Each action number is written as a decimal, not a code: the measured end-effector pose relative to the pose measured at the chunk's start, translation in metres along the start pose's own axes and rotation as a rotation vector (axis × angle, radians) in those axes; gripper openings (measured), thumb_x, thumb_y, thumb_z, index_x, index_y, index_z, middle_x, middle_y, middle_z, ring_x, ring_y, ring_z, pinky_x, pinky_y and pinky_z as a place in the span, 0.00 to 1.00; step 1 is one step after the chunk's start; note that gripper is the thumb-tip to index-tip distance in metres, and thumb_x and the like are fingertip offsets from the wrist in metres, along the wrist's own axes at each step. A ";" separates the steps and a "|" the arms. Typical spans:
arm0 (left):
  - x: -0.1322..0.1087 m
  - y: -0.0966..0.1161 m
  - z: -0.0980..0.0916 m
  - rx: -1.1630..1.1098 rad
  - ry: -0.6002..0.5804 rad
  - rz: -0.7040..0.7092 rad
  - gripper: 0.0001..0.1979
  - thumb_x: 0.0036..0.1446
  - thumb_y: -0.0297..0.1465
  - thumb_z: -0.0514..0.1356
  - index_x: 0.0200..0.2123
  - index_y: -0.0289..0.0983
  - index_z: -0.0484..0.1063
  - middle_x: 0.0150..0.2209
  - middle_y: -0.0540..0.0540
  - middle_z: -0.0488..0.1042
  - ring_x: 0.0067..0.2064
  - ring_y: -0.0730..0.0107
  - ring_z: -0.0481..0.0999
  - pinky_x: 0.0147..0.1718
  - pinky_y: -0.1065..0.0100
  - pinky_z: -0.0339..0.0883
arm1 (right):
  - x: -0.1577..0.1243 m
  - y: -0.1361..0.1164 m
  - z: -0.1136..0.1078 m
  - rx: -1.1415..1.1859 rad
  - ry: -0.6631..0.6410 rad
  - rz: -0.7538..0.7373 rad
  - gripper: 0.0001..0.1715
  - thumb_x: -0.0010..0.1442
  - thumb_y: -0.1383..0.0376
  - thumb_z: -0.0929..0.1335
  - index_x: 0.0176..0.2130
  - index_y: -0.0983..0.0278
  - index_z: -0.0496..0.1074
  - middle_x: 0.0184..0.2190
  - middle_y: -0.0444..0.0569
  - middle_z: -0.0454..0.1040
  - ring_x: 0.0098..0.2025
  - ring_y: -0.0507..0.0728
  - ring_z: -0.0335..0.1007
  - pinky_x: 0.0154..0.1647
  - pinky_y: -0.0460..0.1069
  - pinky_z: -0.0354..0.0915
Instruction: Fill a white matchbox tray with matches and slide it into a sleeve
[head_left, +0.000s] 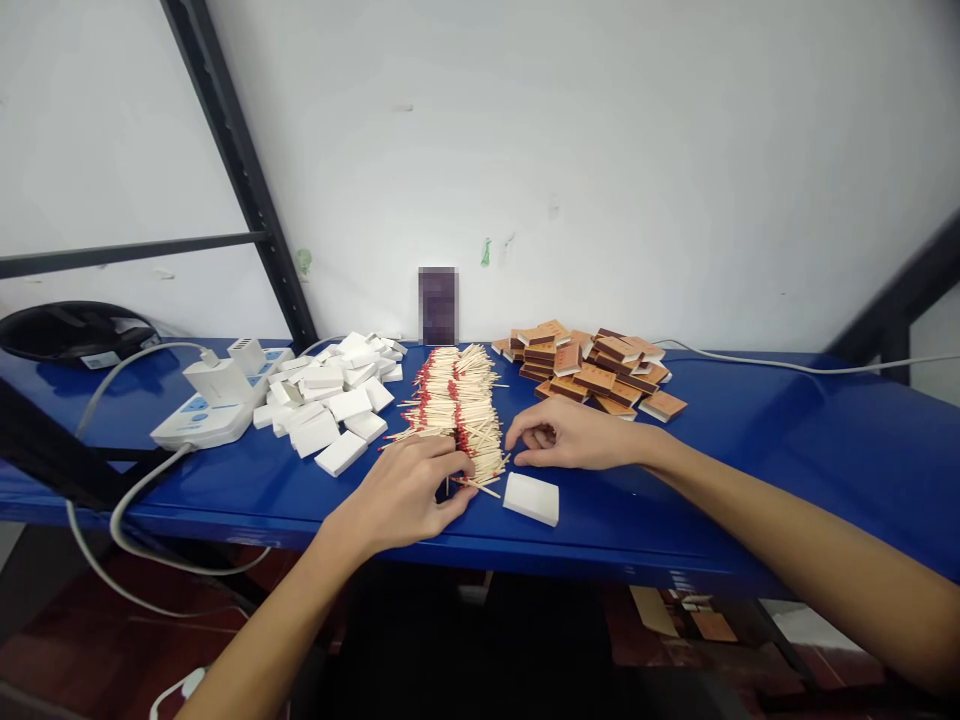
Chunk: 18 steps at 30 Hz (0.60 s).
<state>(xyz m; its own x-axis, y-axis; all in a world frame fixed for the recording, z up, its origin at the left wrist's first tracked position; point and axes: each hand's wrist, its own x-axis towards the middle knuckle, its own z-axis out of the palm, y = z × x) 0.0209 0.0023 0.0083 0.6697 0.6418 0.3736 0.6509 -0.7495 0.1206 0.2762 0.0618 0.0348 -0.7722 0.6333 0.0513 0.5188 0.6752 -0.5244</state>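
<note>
My left hand (420,487) lies over the near end of a long pile of red-tipped matches (469,400). Its fingers and thumb close around some of the matches there, and a few stick out past the thumb. Just right of the pile is my right hand (566,432), palm turned inward, its fingers bent and a gap between thumb and forefinger; I see nothing in it. Below the right hand a single white matchbox tray (531,498) rests near the table's front edge. Whether it faces up or down I cannot tell.
White matchbox trays (330,395) are heaped left of the matches, orange-brown matchboxes (592,365) at the back right. A power strip (202,415) with chargers and cables stands on the left of the blue table (750,440). Black shelf posts (240,170) rise at the sides.
</note>
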 end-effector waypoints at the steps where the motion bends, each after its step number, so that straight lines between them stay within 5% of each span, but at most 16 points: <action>1: -0.001 0.000 0.001 -0.005 0.001 -0.009 0.08 0.64 0.34 0.57 0.37 0.39 0.74 0.34 0.47 0.74 0.36 0.66 0.72 0.36 0.65 0.61 | 0.000 0.001 0.001 -0.008 0.000 0.001 0.17 0.60 0.55 0.70 0.41 0.67 0.77 0.22 0.41 0.68 0.24 0.50 0.63 0.26 0.46 0.57; 18: -0.001 0.000 0.000 -0.048 0.013 -0.079 0.06 0.64 0.32 0.58 0.37 0.38 0.74 0.33 0.48 0.73 0.35 0.68 0.71 0.34 0.67 0.60 | -0.001 0.004 0.015 -0.077 0.135 -0.158 0.08 0.60 0.64 0.68 0.32 0.65 0.75 0.28 0.45 0.70 0.28 0.50 0.63 0.30 0.46 0.59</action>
<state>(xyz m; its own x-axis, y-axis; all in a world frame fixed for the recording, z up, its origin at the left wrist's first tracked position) 0.0198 0.0016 0.0076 0.6117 0.6975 0.3733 0.6836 -0.7035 0.1942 0.2730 0.0583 0.0201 -0.7926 0.5588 0.2439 0.4258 0.7937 -0.4345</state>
